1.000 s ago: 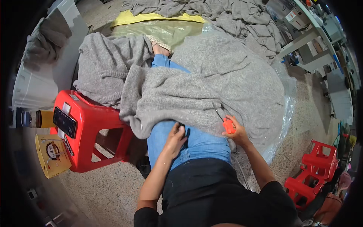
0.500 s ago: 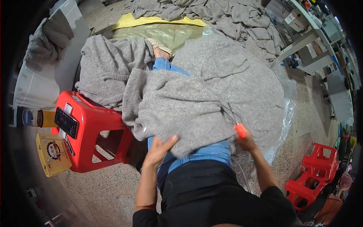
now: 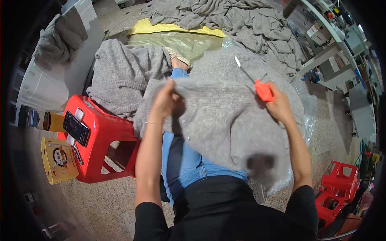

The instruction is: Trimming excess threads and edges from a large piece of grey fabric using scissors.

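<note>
A grey knitted garment (image 3: 217, 116) is stretched between my two hands above my lap, its lower part blurred by motion. My left hand (image 3: 164, 102) is closed on its upper left edge, the fingers partly behind the knit. My right hand (image 3: 277, 102) grips an orange-handled tool (image 3: 264, 91) at the garment's upper right. The tool's thin dark shaft points up and left to a bright tip; its exact kind is unclear. Whether the right fingers also pinch the knit cannot be told. Near the garment's lower right is a dark opening.
Left stands a red plastic stool (image 3: 98, 136) bearing a phone (image 3: 76, 127), beside a yellow box (image 3: 60, 160). Another grey knit (image 3: 124, 76) lies behind it. Grey knitwear (image 3: 225, 18) is heaped at the back near yellow sheeting (image 3: 173, 27). Red stools (image 3: 337, 180) stand right.
Both hands have moved up and away from my body, lifting and turning the garment off my lap. The tool is still in my right hand, now raised higher.
</note>
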Action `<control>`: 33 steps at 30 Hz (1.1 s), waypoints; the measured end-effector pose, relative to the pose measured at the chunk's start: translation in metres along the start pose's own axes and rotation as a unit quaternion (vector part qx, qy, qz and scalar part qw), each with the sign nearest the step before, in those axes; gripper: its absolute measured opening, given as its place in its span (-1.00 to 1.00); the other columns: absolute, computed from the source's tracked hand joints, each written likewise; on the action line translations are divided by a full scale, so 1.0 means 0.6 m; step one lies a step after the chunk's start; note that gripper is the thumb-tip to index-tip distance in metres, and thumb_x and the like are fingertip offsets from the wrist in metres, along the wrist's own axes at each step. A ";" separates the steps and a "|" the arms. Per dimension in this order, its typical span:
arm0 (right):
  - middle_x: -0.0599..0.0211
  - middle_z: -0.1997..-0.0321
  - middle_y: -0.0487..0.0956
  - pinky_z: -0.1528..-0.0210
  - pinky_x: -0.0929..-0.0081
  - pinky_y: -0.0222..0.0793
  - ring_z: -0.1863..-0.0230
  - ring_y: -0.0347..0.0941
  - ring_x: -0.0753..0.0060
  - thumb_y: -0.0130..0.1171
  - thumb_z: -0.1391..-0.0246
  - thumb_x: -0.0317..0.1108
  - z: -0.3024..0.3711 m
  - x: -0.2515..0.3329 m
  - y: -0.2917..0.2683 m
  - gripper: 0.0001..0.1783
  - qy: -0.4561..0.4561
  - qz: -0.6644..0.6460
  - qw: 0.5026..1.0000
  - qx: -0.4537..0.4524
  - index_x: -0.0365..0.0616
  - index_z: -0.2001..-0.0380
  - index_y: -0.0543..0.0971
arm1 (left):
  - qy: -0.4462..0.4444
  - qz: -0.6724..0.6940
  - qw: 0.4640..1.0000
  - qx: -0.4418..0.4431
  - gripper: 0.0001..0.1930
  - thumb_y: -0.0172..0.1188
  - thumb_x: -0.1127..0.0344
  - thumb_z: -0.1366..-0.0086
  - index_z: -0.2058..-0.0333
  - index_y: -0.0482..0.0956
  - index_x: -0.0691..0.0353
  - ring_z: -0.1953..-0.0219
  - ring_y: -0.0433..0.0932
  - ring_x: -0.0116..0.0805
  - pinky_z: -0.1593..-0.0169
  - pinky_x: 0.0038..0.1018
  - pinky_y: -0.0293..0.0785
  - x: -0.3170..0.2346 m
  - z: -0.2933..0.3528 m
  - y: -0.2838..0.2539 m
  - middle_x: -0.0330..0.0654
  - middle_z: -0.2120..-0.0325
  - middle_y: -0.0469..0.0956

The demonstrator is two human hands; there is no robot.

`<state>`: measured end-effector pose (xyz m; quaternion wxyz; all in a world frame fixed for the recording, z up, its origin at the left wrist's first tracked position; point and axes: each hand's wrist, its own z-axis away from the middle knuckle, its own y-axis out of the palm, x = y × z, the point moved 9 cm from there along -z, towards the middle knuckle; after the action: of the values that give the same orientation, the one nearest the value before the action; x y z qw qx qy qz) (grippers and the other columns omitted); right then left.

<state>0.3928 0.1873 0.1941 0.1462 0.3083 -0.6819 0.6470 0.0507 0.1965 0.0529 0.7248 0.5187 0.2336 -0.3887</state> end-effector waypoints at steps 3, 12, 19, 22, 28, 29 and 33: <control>0.11 0.43 0.57 0.23 0.26 0.39 0.34 0.52 0.09 0.17 0.07 -0.35 -0.001 -0.093 0.073 -0.57 0.066 0.212 0.975 0.029 -0.02 0.05 0.44 | -0.188 -0.116 0.974 -0.043 -0.70 -0.01 -0.05 -0.33 0.26 0.49 0.03 0.48 0.41 -0.61 0.39 -0.74 0.26 0.207 0.003 -0.043 -0.47 0.58 0.39; 0.00 0.18 0.47 0.24 0.24 0.43 0.24 0.48 -0.01 0.29 0.10 -0.02 0.162 -0.016 0.154 -0.45 -0.009 0.121 0.989 0.088 -0.05 0.05 0.51 | -0.103 0.008 0.991 -0.086 -0.87 0.23 0.39 -0.18 0.27 0.54 0.14 0.59 0.34 -0.71 0.57 -0.74 0.15 0.299 0.079 -0.073 -0.44 0.48 0.52; 0.10 0.52 0.53 0.55 0.14 0.36 0.52 0.50 -0.01 0.20 0.01 -0.01 0.213 0.065 0.197 -0.60 -0.041 0.072 0.984 0.155 -0.16 0.47 0.45 | 0.013 0.008 0.996 -0.085 -0.89 0.16 0.41 -0.23 0.25 0.51 0.20 0.56 0.38 -0.67 0.49 -0.70 0.30 0.291 0.099 -0.041 -0.36 0.45 0.55; 0.10 0.57 0.53 0.55 0.14 0.36 0.56 0.48 -0.03 0.17 -0.01 0.03 0.225 0.061 0.186 -0.56 -0.021 0.098 0.981 0.168 -0.17 0.51 0.44 | -0.037 0.012 0.995 -0.097 -0.92 0.15 0.38 -0.25 0.28 0.49 0.17 0.58 0.36 -0.65 0.47 -0.68 0.34 0.310 0.097 -0.039 -0.39 0.50 0.51; 0.13 0.55 0.53 0.45 0.13 0.38 0.45 0.50 0.00 0.15 -0.01 0.06 0.275 0.037 0.158 -0.57 0.004 0.163 0.960 0.226 -0.14 0.48 0.43 | -0.057 0.037 0.990 -0.126 -0.91 0.17 0.39 -0.23 0.34 0.42 0.11 0.59 0.33 -0.65 0.46 -0.67 0.36 0.356 0.092 -0.058 -0.45 0.60 0.40; 0.13 0.55 0.53 0.45 0.13 0.38 0.45 0.50 0.00 0.15 -0.01 0.06 0.279 0.035 0.150 -0.57 0.004 0.164 0.960 0.225 -0.14 0.48 0.43 | -0.043 0.037 0.990 -0.127 -0.88 0.18 0.43 -0.21 0.32 0.42 0.11 0.56 0.34 -0.64 0.44 -0.65 0.38 0.354 0.091 -0.063 -0.43 0.57 0.42; 0.14 0.55 0.53 0.41 0.13 0.37 0.41 0.50 0.02 0.18 0.01 0.03 0.285 0.028 0.111 -0.61 0.049 0.174 0.954 0.240 -0.09 0.46 0.44 | 0.008 0.089 0.989 -0.117 -0.77 0.20 0.56 -0.13 0.26 0.41 0.14 0.47 0.40 -0.59 0.38 -0.61 0.40 0.344 0.090 -0.052 -0.35 0.46 0.46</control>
<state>0.3736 0.0151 0.1309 -0.0142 0.1787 -0.5418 0.8212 0.1435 0.0751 -0.0990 0.8103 0.4521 0.2360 -0.2886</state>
